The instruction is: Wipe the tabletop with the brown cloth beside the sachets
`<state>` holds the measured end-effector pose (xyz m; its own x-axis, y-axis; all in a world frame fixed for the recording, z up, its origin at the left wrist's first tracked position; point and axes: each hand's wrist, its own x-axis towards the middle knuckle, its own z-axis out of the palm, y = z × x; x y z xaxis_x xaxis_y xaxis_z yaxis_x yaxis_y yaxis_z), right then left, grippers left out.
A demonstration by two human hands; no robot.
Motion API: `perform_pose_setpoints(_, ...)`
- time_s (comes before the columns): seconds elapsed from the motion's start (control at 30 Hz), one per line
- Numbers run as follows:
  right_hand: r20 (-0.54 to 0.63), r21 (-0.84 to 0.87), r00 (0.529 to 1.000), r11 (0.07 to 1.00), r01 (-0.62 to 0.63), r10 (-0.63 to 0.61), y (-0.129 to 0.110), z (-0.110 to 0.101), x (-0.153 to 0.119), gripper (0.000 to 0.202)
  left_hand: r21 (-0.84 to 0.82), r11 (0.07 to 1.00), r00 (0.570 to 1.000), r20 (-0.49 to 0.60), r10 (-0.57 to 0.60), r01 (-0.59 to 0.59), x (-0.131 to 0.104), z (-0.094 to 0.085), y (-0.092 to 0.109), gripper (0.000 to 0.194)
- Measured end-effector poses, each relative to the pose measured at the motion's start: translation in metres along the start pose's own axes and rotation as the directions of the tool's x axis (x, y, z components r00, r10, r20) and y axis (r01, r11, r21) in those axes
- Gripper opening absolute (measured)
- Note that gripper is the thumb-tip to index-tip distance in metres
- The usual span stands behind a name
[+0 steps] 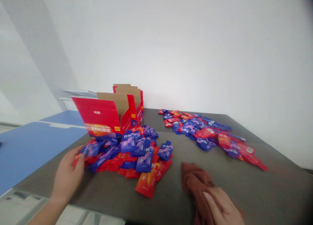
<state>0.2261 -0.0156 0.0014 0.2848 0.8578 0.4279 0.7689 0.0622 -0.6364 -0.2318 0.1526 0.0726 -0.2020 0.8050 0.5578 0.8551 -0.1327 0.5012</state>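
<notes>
- Your left hand (pixel 69 171) lay loosely open, fingertips touching the near sachet pile (pixel 129 151) at its left edge, in front of the red box (pixel 107 117).
- Your right hand (pixel 223 208) gripped the brown cloth (pixel 195 179) on the grey table (pixel 244 186).

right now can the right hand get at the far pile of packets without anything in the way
Probably yes. The right hand rests on a brown cloth at the near edge, and only bare table lies between it and the far pile of packets. It would need a forward stretch, and the cloth occupies it.
</notes>
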Motion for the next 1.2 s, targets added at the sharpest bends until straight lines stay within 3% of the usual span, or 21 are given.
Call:
perform_pose_setpoints(0.07, -0.063, 0.015, 0.998, 1.0, 0.013, -0.012, -0.023, 0.002, 0.009, 0.037, -0.042, 0.994, 0.995, -0.007, 0.096, -0.096, -0.021, 0.001, 0.025, 0.049)
perform_pose_setpoints(0.13, -0.071, -0.016, 0.997, 0.999, 0.034, -0.035, -0.044, 0.007, 0.023, 0.035, -0.103, 0.955, 0.96, 0.011, 0.281, -0.278, -0.049, 0.011, 0.052, 0.044)
perform_pose_setpoints(0.17, -0.067, -0.066, 0.997, 0.997, 0.034, -0.038, -0.05, 0.011, 0.032, 0.032, -0.13, 0.911, 0.917, 0.023, 0.398, -0.392, -0.065, 0.019, 0.067, 0.042)
perform_pose_setpoints(0.23, -0.069, -0.156, 0.997, 0.988, 0.019, -0.03, -0.049, 0.014, 0.052, 0.026, -0.173, 0.772, 0.78, 0.027, 0.625, -0.612, -0.098, 0.041, 0.098, 0.044)
perform_pose_setpoints(0.33, -0.132, -0.273, 0.991, 0.961, -0.045, 0.009, -0.017, 0.003, 0.087, 0.03, -0.22, 0.57, 0.58, 0.026, 0.814, -0.791, -0.14, 0.079, 0.146, 0.049)
perform_pose_setpoints(0.43, -0.218, -0.414, 0.973, 0.896, -0.16, 0.073, 0.038, -0.023, 0.125, 0.029, -0.23, 0.446, 0.464, -0.027, 0.885, -0.865, -0.164, 0.111, 0.182, 0.044)
perform_pose_setpoints(0.53, -0.222, -0.54, 0.968, 0.812, -0.22, 0.115, 0.084, -0.045, 0.156, 0.033, -0.207, 0.376, 0.379, 0.025, 0.925, -0.903, -0.171, 0.129, 0.198, 0.041)
perform_pose_setpoints(0.7, -0.143, -0.66, 0.973, 0.715, -0.231, 0.182, 0.113, -0.048, 0.183, 0.04, -0.208, 0.377, 0.371, 0.069, 0.926, -0.903, -0.172, 0.136, 0.193, 0.046)
perform_pose_setpoints(0.93, -0.171, -0.622, 0.927, 0.693, -0.364, 0.334, 0.101, -0.039, 0.188, 0.036, -0.218, 0.379, 0.356, 0.138, 0.924, -0.899, -0.174, 0.132, 0.195, 0.051)
perform_pose_setpoints(1.1, -0.317, -0.465, 0.846, 0.708, -0.532, 0.428, 0.075, -0.066, 0.16, 0.034, -0.27, 0.418, 0.372, 0.205, 0.905, -0.868, -0.172, 0.121, 0.197, 0.058)
perform_pose_setpoints(1.2, -0.344, -0.381, 0.856, 0.776, -0.503, 0.386, 0.042, -0.081, 0.117, 0.046, -0.363, 0.47, 0.414, 0.223, 0.882, -0.805, -0.176, 0.119, 0.194, 0.061)
